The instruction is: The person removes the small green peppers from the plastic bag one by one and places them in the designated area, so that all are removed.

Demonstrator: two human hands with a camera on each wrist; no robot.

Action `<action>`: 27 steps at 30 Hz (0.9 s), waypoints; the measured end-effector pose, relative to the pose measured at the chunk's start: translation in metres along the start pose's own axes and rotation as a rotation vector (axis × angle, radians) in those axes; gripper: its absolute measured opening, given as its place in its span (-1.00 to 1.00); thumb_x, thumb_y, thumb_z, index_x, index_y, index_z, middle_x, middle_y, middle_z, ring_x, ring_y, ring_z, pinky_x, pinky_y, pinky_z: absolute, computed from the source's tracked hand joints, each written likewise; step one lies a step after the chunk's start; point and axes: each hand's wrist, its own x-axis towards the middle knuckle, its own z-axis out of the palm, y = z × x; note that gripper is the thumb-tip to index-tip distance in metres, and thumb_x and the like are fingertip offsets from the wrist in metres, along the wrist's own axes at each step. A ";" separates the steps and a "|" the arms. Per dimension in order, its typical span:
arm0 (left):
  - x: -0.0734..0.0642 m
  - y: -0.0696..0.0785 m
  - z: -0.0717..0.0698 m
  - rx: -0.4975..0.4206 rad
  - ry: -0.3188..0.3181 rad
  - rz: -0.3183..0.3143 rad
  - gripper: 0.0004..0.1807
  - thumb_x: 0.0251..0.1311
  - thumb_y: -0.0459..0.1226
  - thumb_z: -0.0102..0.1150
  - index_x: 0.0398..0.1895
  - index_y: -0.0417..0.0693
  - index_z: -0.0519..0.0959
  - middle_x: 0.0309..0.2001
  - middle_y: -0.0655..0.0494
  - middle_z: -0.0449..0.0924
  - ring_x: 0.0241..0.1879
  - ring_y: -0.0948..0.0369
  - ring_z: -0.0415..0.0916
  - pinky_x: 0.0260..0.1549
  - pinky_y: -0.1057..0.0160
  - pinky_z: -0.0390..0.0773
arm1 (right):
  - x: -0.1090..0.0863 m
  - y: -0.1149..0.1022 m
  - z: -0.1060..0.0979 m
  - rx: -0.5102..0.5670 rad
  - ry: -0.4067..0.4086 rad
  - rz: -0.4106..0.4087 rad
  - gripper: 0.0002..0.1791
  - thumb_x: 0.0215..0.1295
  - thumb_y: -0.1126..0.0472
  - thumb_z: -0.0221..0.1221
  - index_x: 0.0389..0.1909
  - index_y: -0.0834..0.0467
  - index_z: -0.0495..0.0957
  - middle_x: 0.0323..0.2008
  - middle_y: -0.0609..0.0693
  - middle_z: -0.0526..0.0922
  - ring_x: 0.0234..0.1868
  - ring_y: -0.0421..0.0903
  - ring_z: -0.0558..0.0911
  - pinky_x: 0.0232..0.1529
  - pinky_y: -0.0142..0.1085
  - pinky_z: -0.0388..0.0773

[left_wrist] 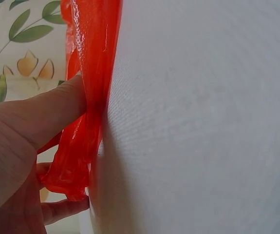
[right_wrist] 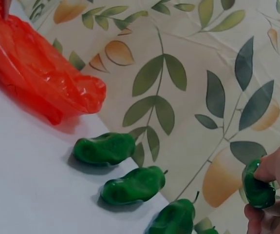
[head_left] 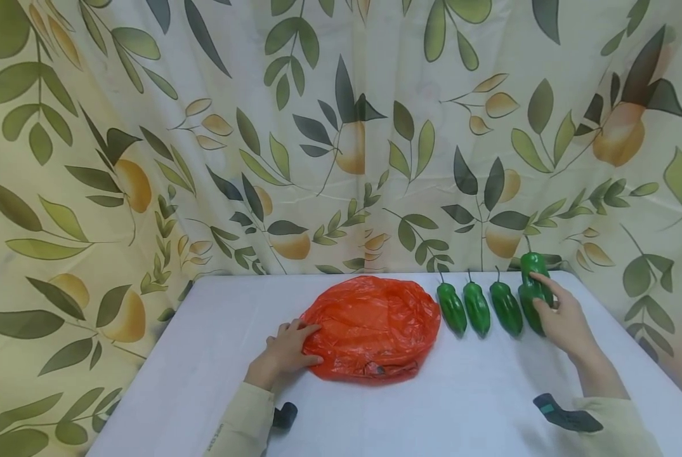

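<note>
My left hand is at the left edge of a crumpled red plastic bag, which lies flat on the table. In the left wrist view the bag's edge runs between the thumb and the fingers, which grip it. Thumb and fingers of my right hand pinch a green pepper, stem upward, at the right end of a row of similar peppers. In the right wrist view this held pepper is up off the table. Below it, another green pepper is partly covered by the hand.
Several green peppers stand in a row right of the bag, stems toward the back edge. The white table meets a leaf-and-fruit patterned curtain behind. Dark wrist straps sit at both sleeves.
</note>
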 end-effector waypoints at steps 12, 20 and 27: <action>-0.001 0.001 -0.001 0.000 0.009 -0.014 -0.18 0.08 -0.02 0.48 0.45 0.15 0.40 0.43 -0.11 0.30 0.37 -0.16 0.20 0.25 -0.46 0.30 | 0.006 0.026 -0.011 -0.045 0.008 -0.060 -0.35 0.55 0.32 -0.23 0.61 0.20 -0.10 0.48 0.64 -0.15 0.38 0.73 0.01 0.13 0.60 0.19; -0.003 0.001 -0.002 0.008 0.010 -0.019 -0.16 0.06 0.01 0.48 0.46 0.20 0.39 0.43 -0.07 0.30 0.37 -0.13 0.20 0.27 -0.45 0.31 | 0.006 0.044 -0.019 -0.071 0.011 -0.076 -0.36 0.55 0.33 -0.21 0.59 0.27 -0.09 0.44 0.67 -0.09 0.32 0.75 0.08 0.07 0.60 0.23; -0.002 0.001 -0.001 0.004 0.009 -0.023 -0.17 0.07 0.02 0.47 0.46 0.22 0.39 0.44 -0.06 0.30 0.38 -0.14 0.20 0.28 -0.45 0.30 | 0.007 0.056 -0.021 -0.120 0.047 -0.100 -0.37 0.53 0.36 -0.17 0.56 0.32 -0.05 0.36 0.73 0.04 0.18 0.71 0.26 -0.09 0.44 0.42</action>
